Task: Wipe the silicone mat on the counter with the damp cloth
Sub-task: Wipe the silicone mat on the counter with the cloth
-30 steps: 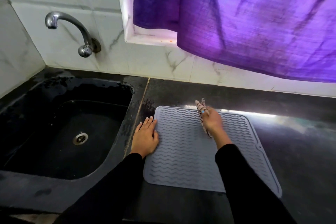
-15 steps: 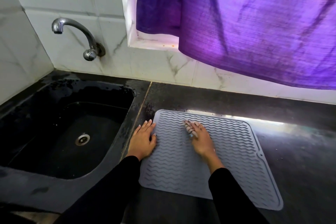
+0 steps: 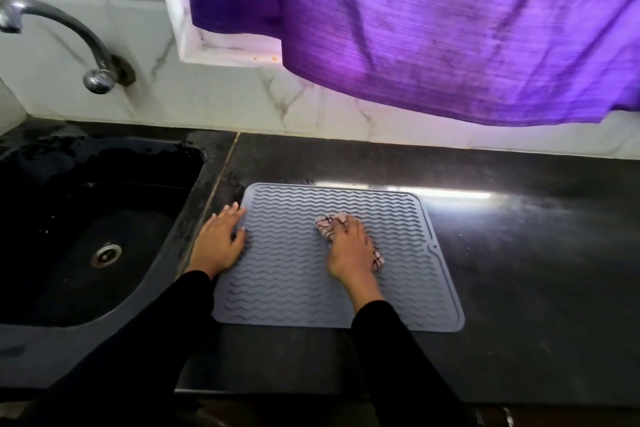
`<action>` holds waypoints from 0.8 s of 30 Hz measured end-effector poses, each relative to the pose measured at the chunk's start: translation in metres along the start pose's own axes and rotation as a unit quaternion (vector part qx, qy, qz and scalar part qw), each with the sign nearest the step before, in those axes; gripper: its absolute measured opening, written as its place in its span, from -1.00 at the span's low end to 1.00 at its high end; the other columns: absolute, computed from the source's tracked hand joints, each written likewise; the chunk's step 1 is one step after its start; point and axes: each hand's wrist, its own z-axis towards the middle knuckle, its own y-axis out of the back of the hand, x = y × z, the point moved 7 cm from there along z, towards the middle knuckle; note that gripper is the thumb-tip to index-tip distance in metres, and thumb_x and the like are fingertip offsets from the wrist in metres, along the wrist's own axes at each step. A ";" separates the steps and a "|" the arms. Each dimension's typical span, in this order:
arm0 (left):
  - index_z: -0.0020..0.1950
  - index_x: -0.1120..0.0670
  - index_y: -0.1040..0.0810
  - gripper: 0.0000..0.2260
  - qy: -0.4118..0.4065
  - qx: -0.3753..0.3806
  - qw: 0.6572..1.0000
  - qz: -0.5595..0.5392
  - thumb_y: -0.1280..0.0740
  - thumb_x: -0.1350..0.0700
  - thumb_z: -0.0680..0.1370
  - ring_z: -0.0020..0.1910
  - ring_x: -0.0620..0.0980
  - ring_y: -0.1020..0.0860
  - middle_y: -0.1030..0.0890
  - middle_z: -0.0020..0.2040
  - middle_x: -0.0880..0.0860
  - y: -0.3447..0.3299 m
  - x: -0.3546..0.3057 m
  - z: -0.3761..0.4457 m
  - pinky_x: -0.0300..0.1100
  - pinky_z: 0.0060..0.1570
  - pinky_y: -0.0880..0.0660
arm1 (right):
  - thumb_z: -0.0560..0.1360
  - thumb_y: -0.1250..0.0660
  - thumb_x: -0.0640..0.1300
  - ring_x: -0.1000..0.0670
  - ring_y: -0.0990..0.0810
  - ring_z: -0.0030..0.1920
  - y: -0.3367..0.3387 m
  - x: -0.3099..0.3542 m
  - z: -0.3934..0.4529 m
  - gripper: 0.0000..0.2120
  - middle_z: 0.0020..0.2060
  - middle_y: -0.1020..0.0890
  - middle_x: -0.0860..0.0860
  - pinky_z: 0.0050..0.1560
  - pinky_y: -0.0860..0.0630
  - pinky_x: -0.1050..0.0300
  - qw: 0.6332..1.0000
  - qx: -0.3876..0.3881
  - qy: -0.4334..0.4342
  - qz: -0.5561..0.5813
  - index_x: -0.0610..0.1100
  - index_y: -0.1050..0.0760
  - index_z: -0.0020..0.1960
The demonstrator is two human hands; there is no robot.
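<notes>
A dark stone bench [image 3: 519, 253] runs under a white marble-tiled wall, with a black sink [image 3: 86, 236] and a chrome tap [image 3: 69, 31] at the left and a purple curtain [image 3: 433, 28] hanging over the window. The grey ribbed mat [image 3: 294, 288] lies flat on the bench beside the sink. The left hand [image 3: 220, 241] rests flat, fingers straight, on the mat's left edge, as before. The right hand [image 3: 349, 246] grips the bunched cloth [image 3: 329, 224] against the mat; half a second ago it was further left
</notes>
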 end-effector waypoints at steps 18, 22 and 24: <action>0.41 0.12 -0.32 -0.32 0.003 0.006 1.000 0.008 0.10 -0.20 0.42 0.44 0.10 -0.26 -0.33 0.43 0.15 0.003 -0.005 -0.002 0.02 0.42 -0.14 | 0.59 -0.21 -0.23 0.08 -0.51 0.19 0.026 -0.023 0.029 -0.66 0.31 -0.50 -0.07 0.22 -0.47 0.28 0.893 0.017 -0.035 0.449 -0.23 -0.42 0.35; 0.42 0.12 -0.32 -0.32 0.005 -0.001 1.000 0.009 0.10 -0.20 0.42 0.44 0.09 -0.26 -0.33 0.44 0.14 0.003 -0.004 -0.002 0.02 0.42 -0.15 | 0.56 -0.21 -0.21 -0.08 -0.51 0.21 0.055 -0.073 0.033 -0.60 0.28 -0.50 -0.05 0.25 -0.46 0.01 0.929 -0.104 -0.170 0.311 -0.06 -0.38 0.40; 0.41 0.12 -0.33 -0.33 0.003 0.000 1.000 0.005 0.09 -0.19 0.42 0.44 0.10 -0.27 -0.33 0.43 0.14 0.003 -0.004 -0.002 0.02 0.42 -0.15 | 0.53 -0.22 -0.29 -0.14 -0.42 0.30 0.062 -0.071 0.027 -0.50 0.35 -0.40 -0.07 0.33 -0.38 -0.05 0.971 -0.098 -0.124 0.178 -0.08 -0.29 0.45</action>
